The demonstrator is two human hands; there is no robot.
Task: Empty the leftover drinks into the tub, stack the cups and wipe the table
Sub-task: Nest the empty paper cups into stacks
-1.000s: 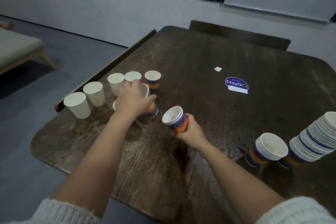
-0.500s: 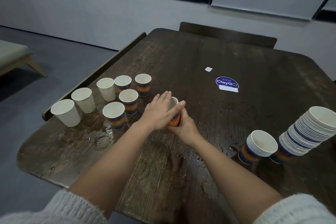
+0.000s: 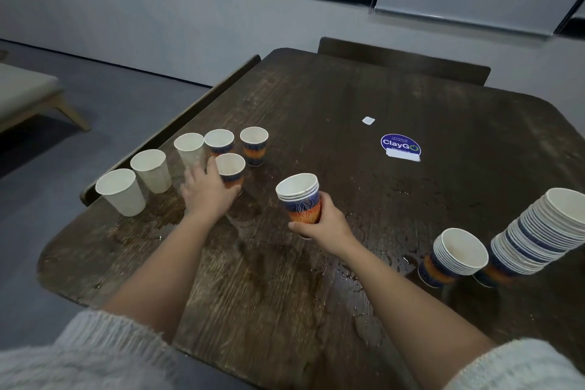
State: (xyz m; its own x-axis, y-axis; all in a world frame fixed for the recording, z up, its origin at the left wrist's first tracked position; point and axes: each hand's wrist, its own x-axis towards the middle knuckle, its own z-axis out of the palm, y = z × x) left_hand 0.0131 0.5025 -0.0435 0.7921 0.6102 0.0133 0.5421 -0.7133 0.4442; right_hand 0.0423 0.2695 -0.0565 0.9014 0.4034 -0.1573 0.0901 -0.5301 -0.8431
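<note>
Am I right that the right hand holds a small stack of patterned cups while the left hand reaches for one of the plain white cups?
Not quite. In the head view the left hand is closing on a patterned cup, blue and orange like the others, not on a plain white cup. The rest holds: the right hand holds a small stack of patterned cups.

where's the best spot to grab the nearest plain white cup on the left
Grip the plain white cup round its mid wall, coming from its near right side. It stands upright with an open rim; the next white cup crowds its far side, and the left hand is close.
</note>
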